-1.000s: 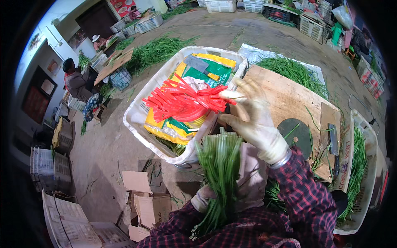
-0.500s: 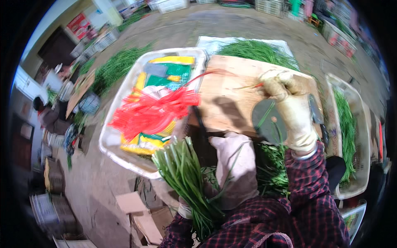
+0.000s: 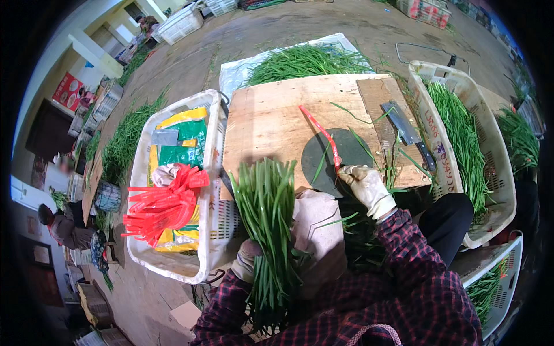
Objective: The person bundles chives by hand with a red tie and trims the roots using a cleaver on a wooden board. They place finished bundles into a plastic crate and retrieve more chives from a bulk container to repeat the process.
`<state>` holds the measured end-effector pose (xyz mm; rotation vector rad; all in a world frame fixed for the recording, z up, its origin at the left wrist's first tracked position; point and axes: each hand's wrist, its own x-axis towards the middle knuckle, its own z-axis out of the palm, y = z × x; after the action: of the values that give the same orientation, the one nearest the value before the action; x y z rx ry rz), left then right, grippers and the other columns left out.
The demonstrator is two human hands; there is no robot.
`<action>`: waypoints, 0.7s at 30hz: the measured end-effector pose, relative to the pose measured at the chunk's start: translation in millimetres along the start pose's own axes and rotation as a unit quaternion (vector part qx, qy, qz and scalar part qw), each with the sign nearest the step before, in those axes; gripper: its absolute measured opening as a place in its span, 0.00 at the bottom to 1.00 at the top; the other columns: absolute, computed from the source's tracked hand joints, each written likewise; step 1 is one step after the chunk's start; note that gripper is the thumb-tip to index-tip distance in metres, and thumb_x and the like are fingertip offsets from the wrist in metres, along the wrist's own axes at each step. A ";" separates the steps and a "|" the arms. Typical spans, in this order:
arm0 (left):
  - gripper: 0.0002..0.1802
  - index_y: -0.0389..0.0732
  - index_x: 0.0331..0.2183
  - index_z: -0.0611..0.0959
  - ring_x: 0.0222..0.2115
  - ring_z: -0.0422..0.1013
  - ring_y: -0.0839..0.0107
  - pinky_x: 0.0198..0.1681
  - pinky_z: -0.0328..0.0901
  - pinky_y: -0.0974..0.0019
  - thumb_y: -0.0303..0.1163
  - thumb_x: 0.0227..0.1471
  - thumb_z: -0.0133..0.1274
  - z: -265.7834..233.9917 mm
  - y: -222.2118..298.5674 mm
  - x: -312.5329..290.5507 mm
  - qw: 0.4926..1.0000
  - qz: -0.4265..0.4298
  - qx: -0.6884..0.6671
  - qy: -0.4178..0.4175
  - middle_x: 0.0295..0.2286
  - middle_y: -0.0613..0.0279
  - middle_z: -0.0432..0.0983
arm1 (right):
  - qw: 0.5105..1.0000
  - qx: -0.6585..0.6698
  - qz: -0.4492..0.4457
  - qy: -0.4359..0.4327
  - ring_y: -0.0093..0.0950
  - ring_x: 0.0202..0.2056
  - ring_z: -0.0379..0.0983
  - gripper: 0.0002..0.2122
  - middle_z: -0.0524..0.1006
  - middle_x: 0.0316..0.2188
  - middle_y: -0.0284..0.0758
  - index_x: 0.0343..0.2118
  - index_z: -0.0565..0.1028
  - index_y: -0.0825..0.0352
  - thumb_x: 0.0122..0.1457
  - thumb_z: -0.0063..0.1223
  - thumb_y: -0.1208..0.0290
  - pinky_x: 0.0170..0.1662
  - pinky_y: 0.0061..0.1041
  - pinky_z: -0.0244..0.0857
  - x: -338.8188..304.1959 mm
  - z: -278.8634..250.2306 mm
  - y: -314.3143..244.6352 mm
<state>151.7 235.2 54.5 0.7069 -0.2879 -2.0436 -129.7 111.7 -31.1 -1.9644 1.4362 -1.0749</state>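
My left hand [image 3: 246, 260], gloved, is closed around a thick bunch of green garlic chives [image 3: 262, 213], held upright at the near edge of the wooden board [image 3: 271, 115]. The gloved right hand [image 3: 367, 187] pinches one end of a red plastic strip [image 3: 318, 126]. That strip runs away from me across a dark round disc [image 3: 353, 161] on the board. Loose green blades lie on the disc and around it. A cleaver [image 3: 402, 124] with a black handle rests on a cardboard piece [image 3: 374, 95] at the board's right side.
The white crate [image 3: 137, 230] at left holds red strips [image 3: 167, 207], green-yellow bags and another cleaver [image 3: 165, 137]. At right stands a crate [image 3: 508, 190] of chives. More chives [image 3: 306, 62] lie on a white sheet beyond the board. A person [image 3: 66, 225] is at far left.
My right hand has drawn back toward me from over the board, the red strip now laid across the disc. The bunch in my left hand is more upright; the view has turned rightward.
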 end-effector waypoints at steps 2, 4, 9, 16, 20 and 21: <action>0.45 0.35 0.48 0.73 0.38 0.73 0.62 0.45 0.70 0.59 0.40 0.26 0.72 -12.2 6.1 16.2 0.999 -0.012 -0.022 -0.027 0.38 0.57 0.75 | 0.999 0.010 0.013 -0.032 0.42 0.39 0.74 0.14 0.78 0.36 0.46 0.42 0.77 0.65 0.51 0.60 0.70 0.43 0.33 0.68 2.8 -2.0 3.4; 0.43 0.34 0.50 0.72 0.39 0.73 0.60 0.45 0.70 0.58 0.37 0.30 0.70 -24.0 15.0 31.4 0.993 -0.027 -0.029 -0.111 0.40 0.54 0.75 | 0.976 -0.159 0.033 -0.148 0.42 0.41 0.74 0.24 0.77 0.39 0.45 0.52 0.70 0.65 0.51 0.59 0.65 0.45 0.36 0.66 8.7 -14.4 -11.4; 0.40 0.34 0.51 0.71 0.40 0.74 0.58 0.45 0.71 0.57 0.34 0.35 0.67 2.3 46.9 65.9 0.995 -0.022 0.024 -0.089 0.40 0.52 0.76 | 0.998 0.014 0.025 -0.055 0.44 0.37 0.74 0.19 0.78 0.36 0.47 0.44 0.75 0.69 0.53 0.58 0.61 0.38 0.37 0.68 8.7 -34.6 -72.1; 0.29 0.35 0.48 0.76 0.40 0.73 0.66 0.45 0.68 0.61 0.24 0.40 0.60 -12.2 145.6 172.1 0.863 -0.112 0.492 0.022 0.40 0.55 0.77 | 0.930 -0.287 -0.211 -0.090 0.45 0.43 0.74 0.21 0.70 0.49 0.56 0.62 0.59 0.52 0.67 0.35 0.57 0.49 0.35 0.68 22.4 27.4 -109.0; 0.32 0.35 0.47 0.76 0.37 0.73 0.70 0.43 0.67 0.66 0.27 0.36 0.66 114.5 161.7 209.7 0.600 0.087 0.792 -0.069 0.37 0.59 0.79 | 0.967 -0.132 -0.138 -0.168 0.43 0.43 0.74 0.25 0.73 0.45 0.50 0.56 0.64 0.64 0.61 0.47 0.53 0.47 0.34 0.67 102.5 47.3 -97.8; 0.35 0.36 0.47 0.75 0.38 0.73 0.70 0.43 0.67 0.65 0.29 0.33 0.67 125.1 154.2 256.4 0.583 0.065 0.805 -0.085 0.37 0.59 0.79 | 0.989 0.076 -0.028 -0.122 0.41 0.43 0.74 0.26 0.75 0.43 0.47 0.52 0.68 0.67 0.58 0.51 0.51 0.46 0.33 0.67 121.3 42.0 -64.9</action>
<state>81.7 -72.0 131.7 1.3779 -2.3759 -1.1482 -41.7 16.7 31.4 -1.9580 1.1430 -0.9019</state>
